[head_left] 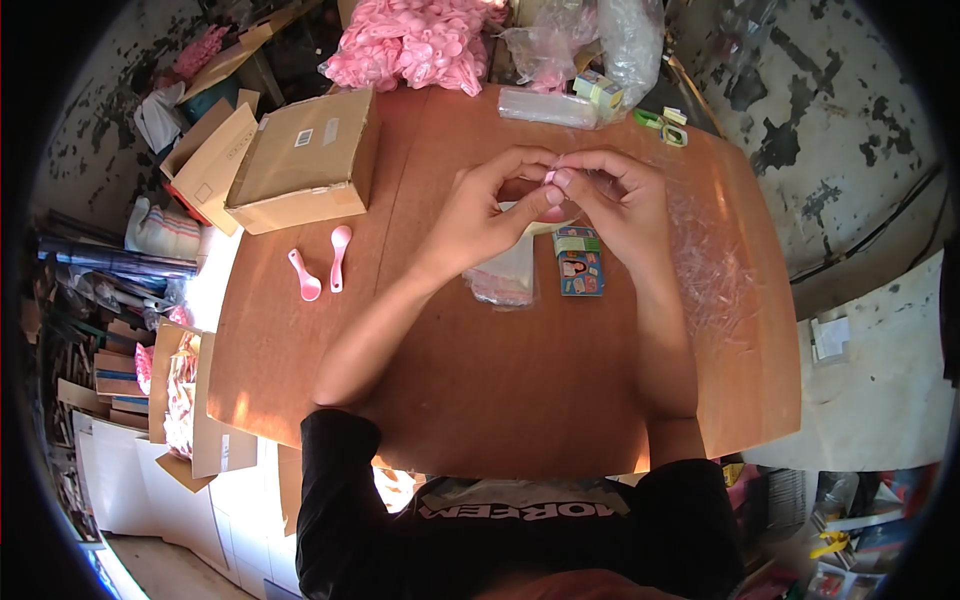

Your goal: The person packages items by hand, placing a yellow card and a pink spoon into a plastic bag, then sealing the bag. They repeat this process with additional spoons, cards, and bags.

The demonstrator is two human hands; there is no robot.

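My left hand (505,190) and my right hand (615,190) meet above the far middle of the table. Their fingertips are closed together on a small pink item (550,177), mostly hidden by the fingers, so its exact kind cannot be made out. Just below the hands lies a stack of clear plastic bags (503,283). Beside it, under my right hand, is a blue printed card pack (580,275). Two pink plastic spoons (338,255) lie apart to the left on the brown table (480,380).
A closed cardboard box (300,150) sits at the table's back left. Behind are a heap of bagged pink spoons (415,45) and a clear-wrapped pack (545,107). Green-handled scissors (650,119) and tape (673,135) lie back right. Clear plastic scraps (715,265) cover the right side.
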